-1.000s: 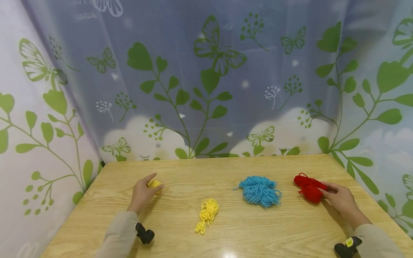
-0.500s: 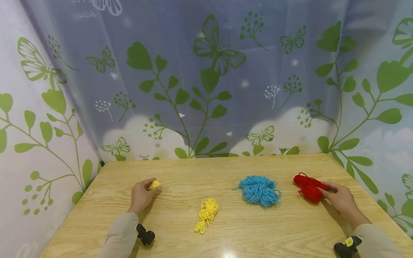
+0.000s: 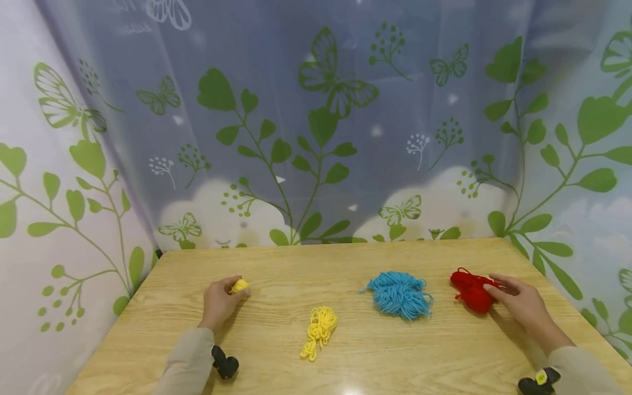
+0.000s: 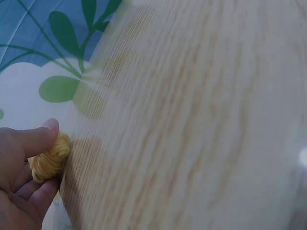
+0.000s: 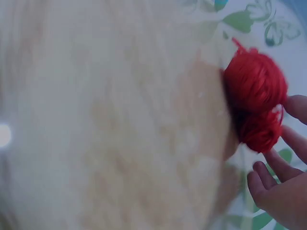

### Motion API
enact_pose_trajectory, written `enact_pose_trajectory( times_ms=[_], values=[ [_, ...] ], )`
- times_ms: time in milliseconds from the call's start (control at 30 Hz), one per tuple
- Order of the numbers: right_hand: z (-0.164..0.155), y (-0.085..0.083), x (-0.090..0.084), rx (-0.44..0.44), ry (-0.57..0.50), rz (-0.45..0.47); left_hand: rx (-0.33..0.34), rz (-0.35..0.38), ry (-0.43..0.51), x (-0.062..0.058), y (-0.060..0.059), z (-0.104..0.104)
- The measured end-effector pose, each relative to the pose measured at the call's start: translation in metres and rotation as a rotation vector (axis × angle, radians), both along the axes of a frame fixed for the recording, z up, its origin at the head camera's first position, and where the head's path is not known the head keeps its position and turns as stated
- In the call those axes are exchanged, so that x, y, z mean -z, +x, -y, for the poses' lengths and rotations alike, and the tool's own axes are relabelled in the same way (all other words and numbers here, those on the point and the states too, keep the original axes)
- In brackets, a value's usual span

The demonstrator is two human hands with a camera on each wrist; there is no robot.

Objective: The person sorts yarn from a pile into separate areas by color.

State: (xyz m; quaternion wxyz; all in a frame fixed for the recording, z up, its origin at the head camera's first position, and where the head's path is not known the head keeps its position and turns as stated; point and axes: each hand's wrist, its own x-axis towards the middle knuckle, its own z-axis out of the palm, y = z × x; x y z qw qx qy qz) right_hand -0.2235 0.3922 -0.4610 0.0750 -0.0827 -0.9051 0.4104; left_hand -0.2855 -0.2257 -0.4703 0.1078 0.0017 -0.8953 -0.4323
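Small yellow yarn ball (image 3: 240,285), near the table's (image 3: 345,362) left edge, is pinched by the left hand (image 3: 219,303), steadying it, while the right hand's (image 3: 523,305) extended fingertips touch the red yarn bundle (image 3: 471,292) near the right edge

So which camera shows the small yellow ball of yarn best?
The left wrist view: the small yellow ball of yarn fills its corner close up, wound strands visible, pinched by the left hand. In the head view the ball is tiny and half hidden by fingers. The right wrist view misses it.
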Motion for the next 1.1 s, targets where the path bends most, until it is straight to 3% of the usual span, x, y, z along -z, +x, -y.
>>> enact_pose_trajectory(
  times_ms=[233,500,867,1100],
  values=[
    [0.029,0.001,-0.034,-0.038,-0.048,-0.064,-0.009,0.004,-0.009,-0.001,0.001,0.001],
    [0.091,-0.002,-0.061,-0.236,-0.073,-0.109,-0.008,0.011,0.005,0.0,0.002,-0.001],
    [0.202,-0.001,-0.047,-0.523,-0.267,-0.131,-0.007,-0.009,0.004,0.003,-0.003,0.001],
    [0.259,0.0,-0.03,-0.652,-0.343,-0.016,-0.014,-0.01,0.004,0.002,-0.001,0.001]
  ],
)
